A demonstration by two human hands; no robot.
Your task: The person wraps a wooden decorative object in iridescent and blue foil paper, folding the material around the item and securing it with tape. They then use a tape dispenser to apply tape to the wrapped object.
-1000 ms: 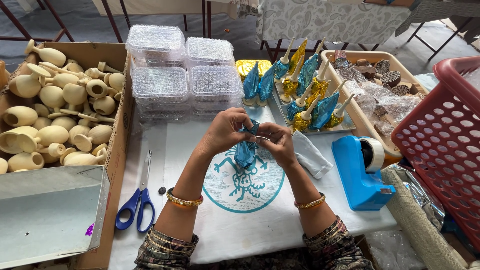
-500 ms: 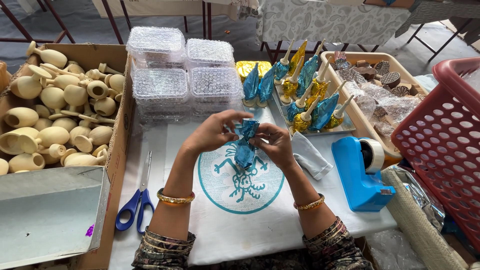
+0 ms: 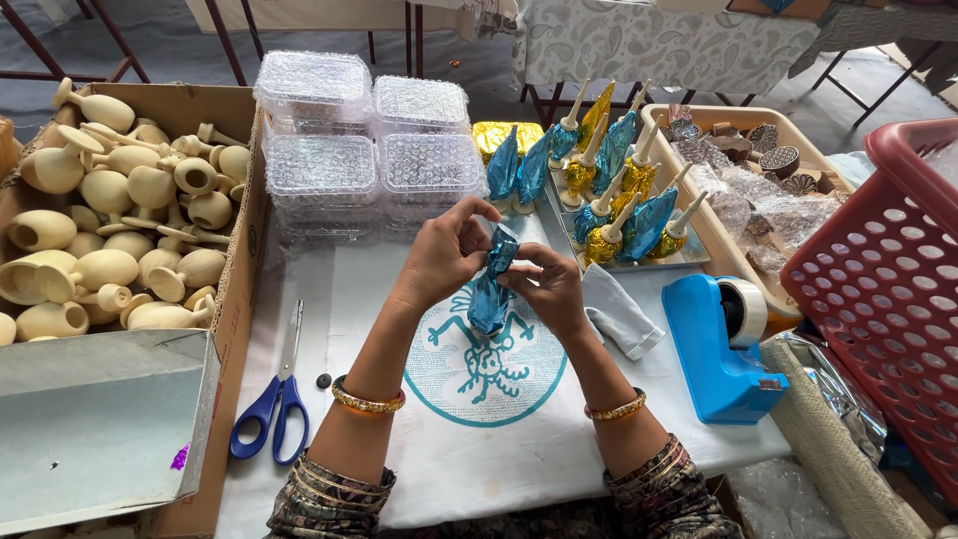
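Head view looks down on a white cloth (image 3: 329, 299) with a teal round print. At centre, both hands meet on a blue foil piece (image 3: 491, 284): the left hand (image 3: 444, 255) pinches its upper end between thumb and fingers, the right hand (image 3: 549, 289) grips its side and lower part. What the foil wraps is hidden; only crinkled blue shows, and its base is covered by the right palm.

At 9 o'clock a cardboard box (image 3: 244, 250) holds pale clay goblets (image 3: 110, 230), its left part cut off by the frame edge. A grey metal sheet (image 3: 100, 419) at 8 o'clock covers the box's near end. Blue-handled scissors (image 3: 279, 394) lie at 7 o'clock, closed, beside a small dark dot too small to make out.

At 12 o'clock stand stacked clear plastic boxes (image 3: 364, 140); their contents are hard to tell through the bubbled lids. At 1 o'clock a tray (image 3: 689, 262) carries goblets wrapped in blue and gold foil (image 3: 609, 190). A folded grey cloth (image 3: 619, 314) lies just right of the hands. A blue tape dispenser (image 3: 718, 344) sits at 3 o'clock, and a red basket (image 3: 883, 289), cut off at the right edge, beyond it.
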